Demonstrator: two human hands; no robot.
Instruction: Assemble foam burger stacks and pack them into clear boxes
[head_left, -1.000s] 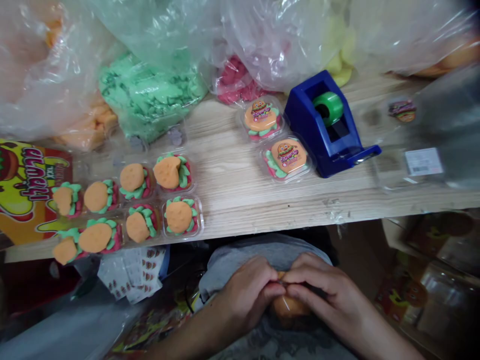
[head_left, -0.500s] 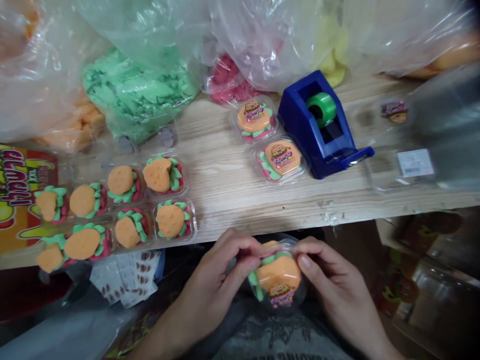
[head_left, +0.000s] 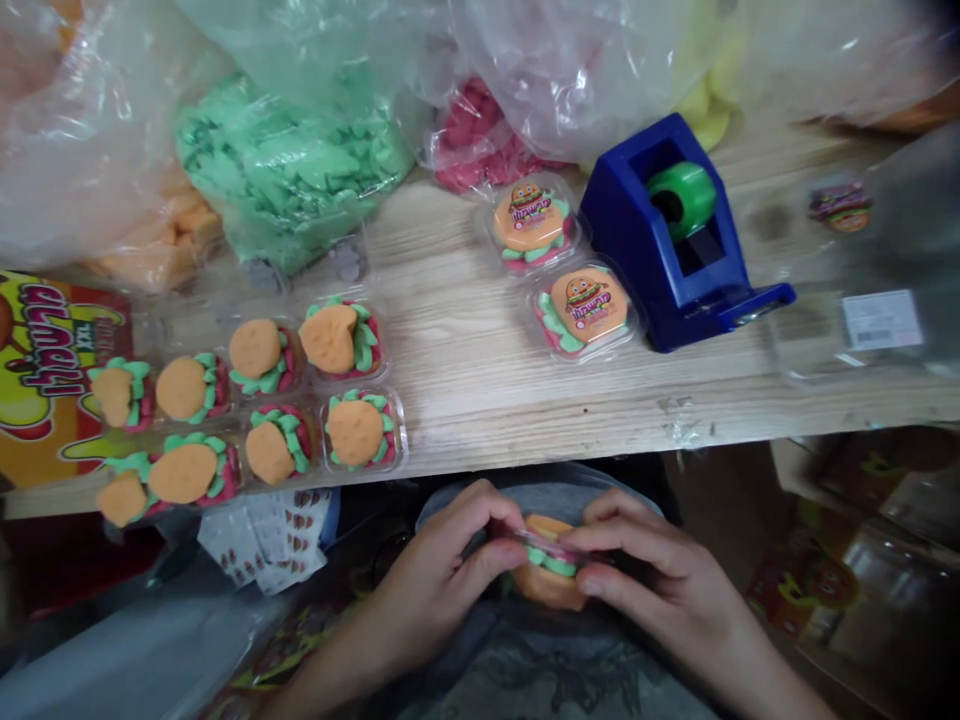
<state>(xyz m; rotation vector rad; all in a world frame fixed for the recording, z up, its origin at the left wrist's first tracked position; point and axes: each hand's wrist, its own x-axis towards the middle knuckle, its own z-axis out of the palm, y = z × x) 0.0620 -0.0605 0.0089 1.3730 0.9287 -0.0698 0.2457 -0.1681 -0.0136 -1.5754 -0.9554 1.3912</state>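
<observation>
While my left hand (head_left: 439, 570) and right hand (head_left: 664, 565) pinch the clear tray (head_left: 551, 548) at six o'clock, just below the wooden table edge (head_left: 525, 450), the burger-shaped gummy (head_left: 550, 590) sits between them (a light, even grip spares soft candy). Both hands close narrowly around it; the tray now stands edge-on, its sticker hidden, where earlier it faced me.
</observation>
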